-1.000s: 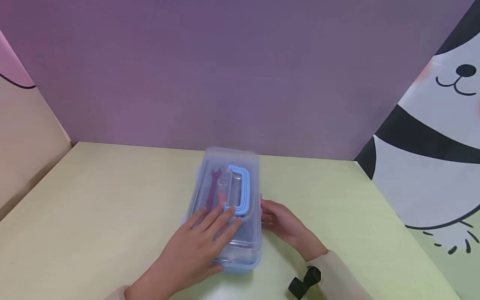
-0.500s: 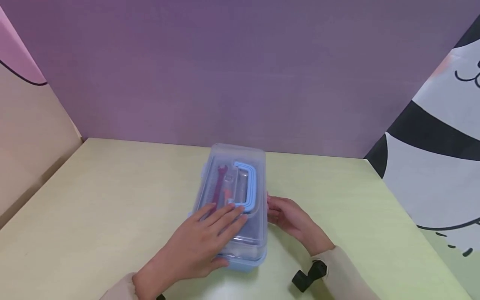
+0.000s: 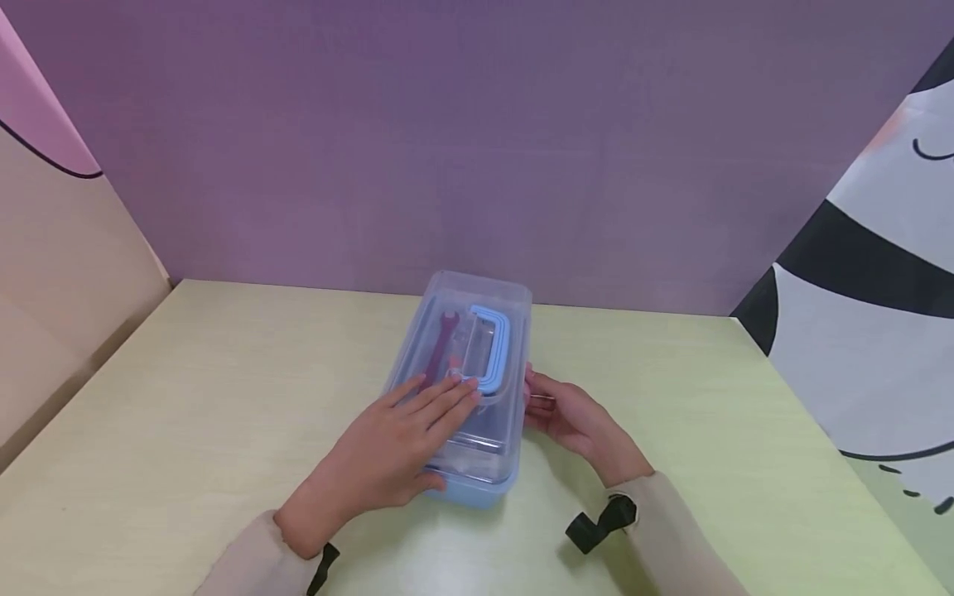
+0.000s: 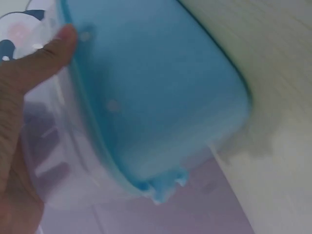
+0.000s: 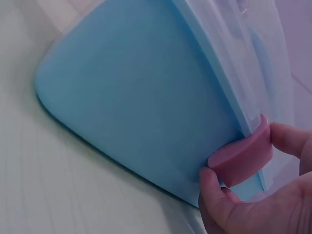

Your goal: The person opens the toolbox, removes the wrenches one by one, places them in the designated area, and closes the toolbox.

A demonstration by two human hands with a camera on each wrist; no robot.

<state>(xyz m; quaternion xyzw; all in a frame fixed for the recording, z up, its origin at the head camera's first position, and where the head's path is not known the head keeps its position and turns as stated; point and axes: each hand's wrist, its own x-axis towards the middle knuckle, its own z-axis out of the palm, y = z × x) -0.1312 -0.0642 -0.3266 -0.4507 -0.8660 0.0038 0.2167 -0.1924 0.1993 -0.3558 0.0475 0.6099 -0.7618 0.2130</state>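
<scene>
Straight-fingered, the left hand [image 3: 383, 455] lies across the near part of a clear lid [image 3: 480, 285], its thumb at the rim of the blue-based box [image 3: 473, 494] below. Just beyond those fingertips, a purplish spanner [image 3: 440, 348] shows through the lid, and right of it lies a blue handle [image 3: 499, 352]. The box rests on the table [image 3: 224, 397] between the hands. On its right side, the right hand [image 3: 574, 418], apart from the left, pinches a pink latch [image 5: 241, 157] between thumb and finger.
</scene>
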